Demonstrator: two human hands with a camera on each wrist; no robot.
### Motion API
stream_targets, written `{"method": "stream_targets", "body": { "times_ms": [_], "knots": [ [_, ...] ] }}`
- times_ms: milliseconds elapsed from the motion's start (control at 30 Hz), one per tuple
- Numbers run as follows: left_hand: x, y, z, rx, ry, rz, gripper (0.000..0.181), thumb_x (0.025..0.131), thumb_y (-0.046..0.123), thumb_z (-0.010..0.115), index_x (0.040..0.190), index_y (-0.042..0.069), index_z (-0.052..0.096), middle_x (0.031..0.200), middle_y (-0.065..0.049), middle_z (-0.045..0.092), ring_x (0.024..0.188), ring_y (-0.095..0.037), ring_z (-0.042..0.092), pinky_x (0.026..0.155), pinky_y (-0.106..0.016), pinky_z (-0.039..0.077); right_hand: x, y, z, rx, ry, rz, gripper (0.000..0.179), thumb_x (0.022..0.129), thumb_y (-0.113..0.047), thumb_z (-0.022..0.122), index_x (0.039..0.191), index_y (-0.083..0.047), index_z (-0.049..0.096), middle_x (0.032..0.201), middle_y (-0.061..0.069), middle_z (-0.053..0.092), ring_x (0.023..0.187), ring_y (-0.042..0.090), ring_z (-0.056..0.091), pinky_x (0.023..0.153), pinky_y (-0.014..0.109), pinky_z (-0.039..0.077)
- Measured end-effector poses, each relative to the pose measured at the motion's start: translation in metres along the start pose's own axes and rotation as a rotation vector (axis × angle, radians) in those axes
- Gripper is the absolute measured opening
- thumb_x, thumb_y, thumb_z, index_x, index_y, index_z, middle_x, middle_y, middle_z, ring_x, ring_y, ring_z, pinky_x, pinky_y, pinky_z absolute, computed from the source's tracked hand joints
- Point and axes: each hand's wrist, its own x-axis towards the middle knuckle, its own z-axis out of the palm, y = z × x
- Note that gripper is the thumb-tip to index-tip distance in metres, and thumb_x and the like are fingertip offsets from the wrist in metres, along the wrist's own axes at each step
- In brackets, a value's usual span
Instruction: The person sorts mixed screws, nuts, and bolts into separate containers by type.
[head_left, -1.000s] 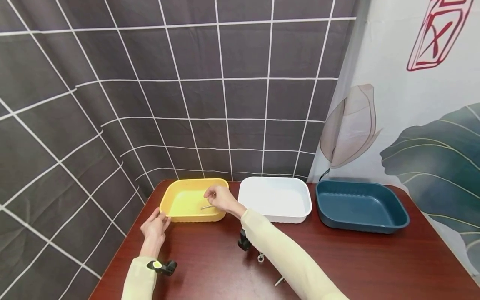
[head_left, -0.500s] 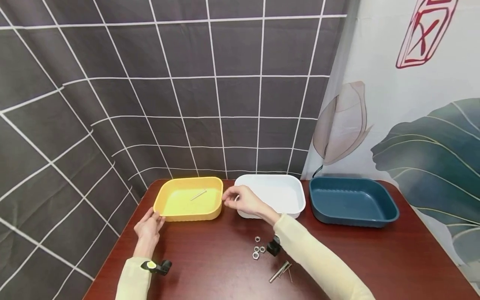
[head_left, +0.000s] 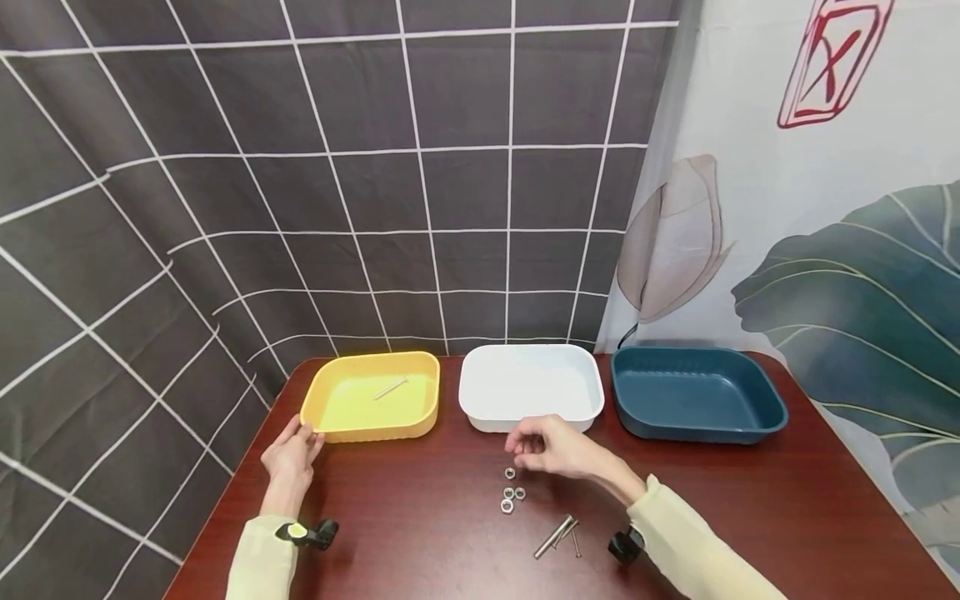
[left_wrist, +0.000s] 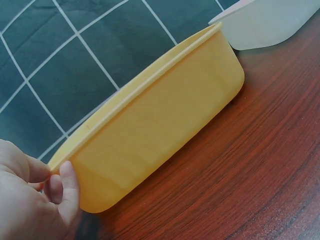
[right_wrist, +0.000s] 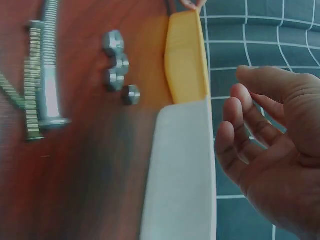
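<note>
Right arm (head_left: pixel 697 542) from four o'clock, right hand (head_left: pixel 557 447) at five o'clock of white tray (head_left: pixel 521 392), loosely bent fingers (right_wrist: pixel 225 142) and thumb (right_wrist: pixel 272 82) apart, left hand (head_left: pixel 288 461) pinching yellow tray (head_left: pixel 348 408) at eight o'clock.

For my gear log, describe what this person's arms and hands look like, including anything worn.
The left sleeve and right sleeve are long, plain and pale cream-yellow. The left hand and right hand wear no gloves. Each wrist carries a small black device: the left device has a bright yellow patch, while the right device looks mostly black.
</note>
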Motion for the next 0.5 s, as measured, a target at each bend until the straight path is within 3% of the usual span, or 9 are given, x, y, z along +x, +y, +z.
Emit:
{"method": "stream_targets", "body": {
  "times_ms": [233,500],
  "knots": [
    [0.001,-0.001,-0.002,-0.018,-0.003,-0.002,0.054,0.098,-0.004,0.055,0.150,0.002,0.042,0.069,0.002,0.061,0.056,-0.004,0.062,0.065,-0.016,0.059,-0.026,0.004,0.004,-0.014,-0.010,0.001,0.015,0.082,0.008,0.074,0.093,0.000,0.069,0.079,-0.010,0.059,0.073,0.002,0.054,0.060,0.021,0.054],
    [-0.001,0.001,0.001,-0.035,-0.018,0.007,0.055,0.098,-0.005,0.053,0.151,0.001,0.040,0.070,0.003,0.061,0.055,-0.003,0.061,0.064,-0.015,0.058,-0.049,0.006,0.013,-0.023,0.071,-0.030,0.021,0.081,0.006,0.078,0.097,-0.003,0.068,0.083,-0.002,0.063,0.074,0.009,0.058,0.061,0.026,0.056]
  ]
}}
